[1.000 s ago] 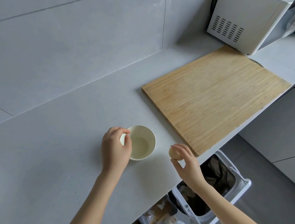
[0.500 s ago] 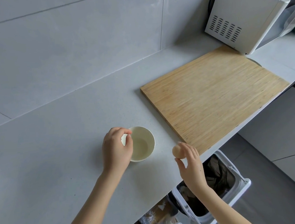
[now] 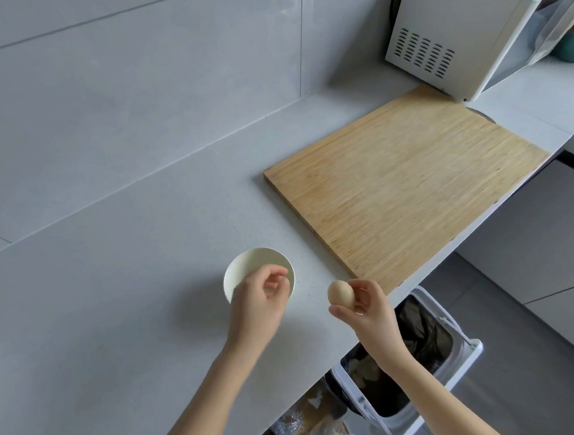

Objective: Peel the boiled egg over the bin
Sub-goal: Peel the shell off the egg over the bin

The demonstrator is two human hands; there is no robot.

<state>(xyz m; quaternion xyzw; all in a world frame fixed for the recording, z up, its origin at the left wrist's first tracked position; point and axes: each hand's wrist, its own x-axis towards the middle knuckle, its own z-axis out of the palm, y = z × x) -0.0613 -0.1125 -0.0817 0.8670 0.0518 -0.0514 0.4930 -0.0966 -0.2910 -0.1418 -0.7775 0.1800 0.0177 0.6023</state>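
Note:
A tan boiled egg [image 3: 340,292] with its shell on is held in the fingertips of my right hand [image 3: 366,309], above the counter near its front edge. My left hand [image 3: 259,303] hovers over the near side of a small white bowl [image 3: 248,266], fingers loosely curled and apart, holding nothing. The white bin [image 3: 461,358] with a dark liner stands on the floor below the counter edge, to the lower right of the egg; my right forearm crosses over it.
A wooden cutting board [image 3: 406,180] lies on the grey counter [image 3: 113,299] to the right of the bowl. A white microwave [image 3: 462,25] stands at the back right. Bags and clutter [image 3: 305,422] sit on the floor left of the bin.
My left hand has let go of the bowl's rim and lifted off toward me. My right hand has turned the egg so it shows fully.

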